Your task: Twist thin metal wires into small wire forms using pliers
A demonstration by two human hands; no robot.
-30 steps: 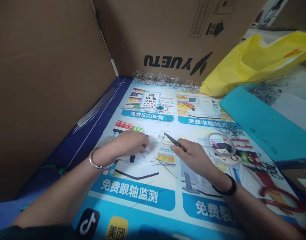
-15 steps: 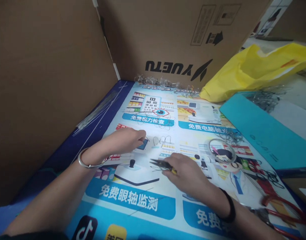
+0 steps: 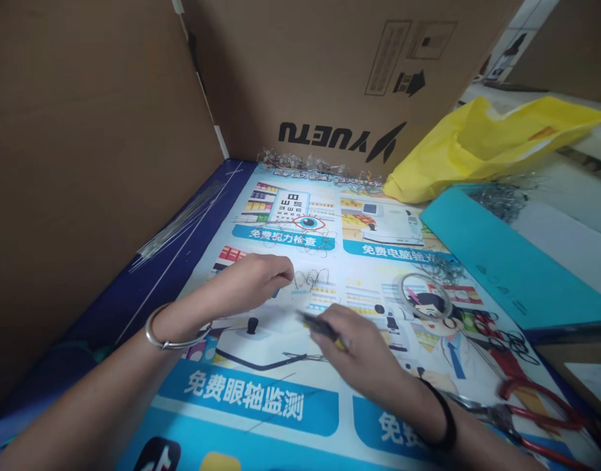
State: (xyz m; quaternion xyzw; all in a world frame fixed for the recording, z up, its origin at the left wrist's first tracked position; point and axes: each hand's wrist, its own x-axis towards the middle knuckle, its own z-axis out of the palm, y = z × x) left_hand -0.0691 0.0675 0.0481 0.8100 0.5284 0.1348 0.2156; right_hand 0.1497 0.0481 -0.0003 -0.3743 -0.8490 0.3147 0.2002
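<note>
My left hand (image 3: 268, 278) is closed, thumb and fingertips pinched together above the printed mat (image 3: 280, 307). Whatever it pinches is too small to make out. Just beyond its fingertips lies a piece of thin, wavy bent wire (image 3: 312, 279). My right hand (image 3: 352, 343) is wrapped round a pair of pliers (image 3: 324, 329) with dark jaws and a bit of yellow on the handle. The jaws point left, below my left hand, and their tips are blurred. Some thin wire pieces (image 3: 312, 357) lie just under the pliers.
Cardboard walls (image 3: 300, 72) stand at the left and back. Straight wires (image 3: 180, 226) lie along the left edge, and tangled clear bits (image 3: 310, 163) line the back. To the right are a pale ring (image 3: 403, 297), a red-handled tool (image 3: 509, 415), a turquoise box (image 3: 506, 261) and a yellow bag (image 3: 477, 144).
My left hand has shifted slightly to the right, closer to the bent wire. My right hand still holds the pliers, whose jaws have turned a little and blurred. The view has shifted slightly.
</note>
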